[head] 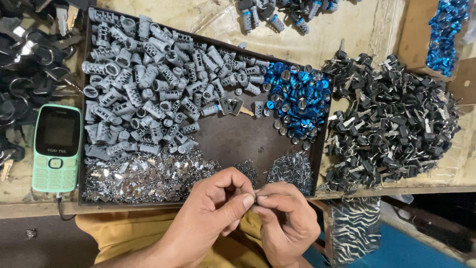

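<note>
My left hand (pixel 213 208) and right hand (pixel 285 218) pinch one tiny metal part (pixel 255 198) between thumbs and forefingers; it is too covered to identify. Both meet just below the worktop's (pixel 347 30) near edge. Directly above them, the dark tray (pixel 233 139) holds grey cylinders (pixel 148 79), blue caps (pixel 297 97) and shiny bits (pixel 144 173). Keys (pixel 391 124) lie to the upper right. Open air surrounds my wrists.

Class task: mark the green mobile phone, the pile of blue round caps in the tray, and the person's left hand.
green mobile phone (pixel 56 148), head view, on its dark screen and keypad front.
blue round caps (pixel 297 101), head view, middle of the pile.
left hand (pixel 215 208), head view, back of the hand.
</note>
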A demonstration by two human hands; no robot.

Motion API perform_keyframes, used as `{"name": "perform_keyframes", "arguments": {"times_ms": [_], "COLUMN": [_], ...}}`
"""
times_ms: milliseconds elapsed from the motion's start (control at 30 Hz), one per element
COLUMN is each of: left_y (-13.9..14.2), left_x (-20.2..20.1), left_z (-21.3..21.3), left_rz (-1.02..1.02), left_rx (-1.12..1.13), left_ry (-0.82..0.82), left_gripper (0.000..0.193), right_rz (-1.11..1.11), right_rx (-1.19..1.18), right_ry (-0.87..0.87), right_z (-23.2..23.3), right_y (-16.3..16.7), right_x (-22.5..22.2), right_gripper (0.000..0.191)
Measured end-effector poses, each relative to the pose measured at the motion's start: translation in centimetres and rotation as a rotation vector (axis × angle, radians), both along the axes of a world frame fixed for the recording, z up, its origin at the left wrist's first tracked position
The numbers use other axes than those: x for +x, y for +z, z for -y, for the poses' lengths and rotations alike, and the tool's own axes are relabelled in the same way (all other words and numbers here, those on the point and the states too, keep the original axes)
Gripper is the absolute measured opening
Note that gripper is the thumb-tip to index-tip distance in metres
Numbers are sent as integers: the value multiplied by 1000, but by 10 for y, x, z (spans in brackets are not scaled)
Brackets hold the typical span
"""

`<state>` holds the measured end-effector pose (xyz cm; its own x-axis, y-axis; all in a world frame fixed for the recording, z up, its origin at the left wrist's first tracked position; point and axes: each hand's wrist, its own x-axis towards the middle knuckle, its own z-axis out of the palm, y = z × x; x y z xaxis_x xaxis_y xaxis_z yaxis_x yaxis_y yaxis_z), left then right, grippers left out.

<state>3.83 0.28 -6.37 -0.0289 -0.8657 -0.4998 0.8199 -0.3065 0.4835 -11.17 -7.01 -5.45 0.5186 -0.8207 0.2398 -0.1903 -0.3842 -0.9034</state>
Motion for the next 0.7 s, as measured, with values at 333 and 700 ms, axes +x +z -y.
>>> {"name": "perform_keyframes", "arguments": {"times_ms": [333, 700], "left_y": [0, 3], "left_x": [-1, -19], "left_z": [7, 42], "left_rz": [-186, -180], "left_rx": [26, -1], "left_ry": [33, -105], "left_gripper": [9, 10], "right_rz": [0, 12], "right_rx": [106, 111], "right_ry": [-56, -213], "right_z": [-1, 12], "right_y": [-3, -1], "right_x": [-8, -36], "right_gripper": [14, 15]}}
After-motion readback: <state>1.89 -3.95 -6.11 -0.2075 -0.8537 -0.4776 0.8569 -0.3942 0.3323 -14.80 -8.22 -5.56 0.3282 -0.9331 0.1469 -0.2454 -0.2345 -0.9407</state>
